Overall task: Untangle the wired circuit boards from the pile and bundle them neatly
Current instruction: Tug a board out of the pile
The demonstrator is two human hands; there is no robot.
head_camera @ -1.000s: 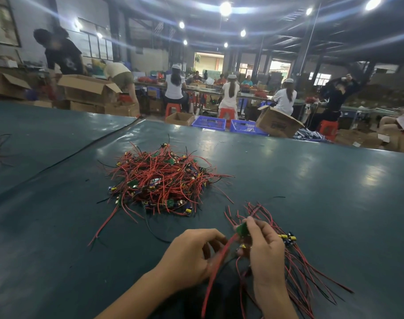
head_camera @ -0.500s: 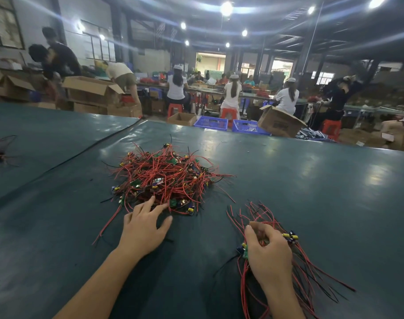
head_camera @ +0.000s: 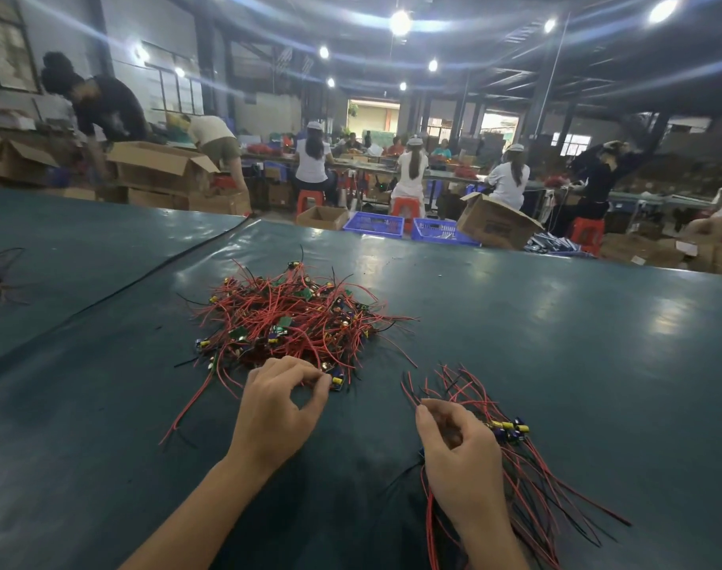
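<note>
On the glossy dark-teal table (head_camera: 556,343), the left hand (head_camera: 275,413) pinches a small yellow-capped board (head_camera: 337,381) at the near edge of the tangled pile of red-wired green circuit boards (head_camera: 293,318). The right hand (head_camera: 462,462) curls over the straightened bundle of red and black wires (head_camera: 532,487); whether it grips cannot be told. Print on the tilted cardboard box (head_camera: 495,224) behind is too blurred to read.

A worker's 2 arms show bare from forearm to fingertip; the left hand (head_camera: 275,413) and right hand (head_camera: 458,458) are uncovered, with slim fingers and narrow wrists.
</note>
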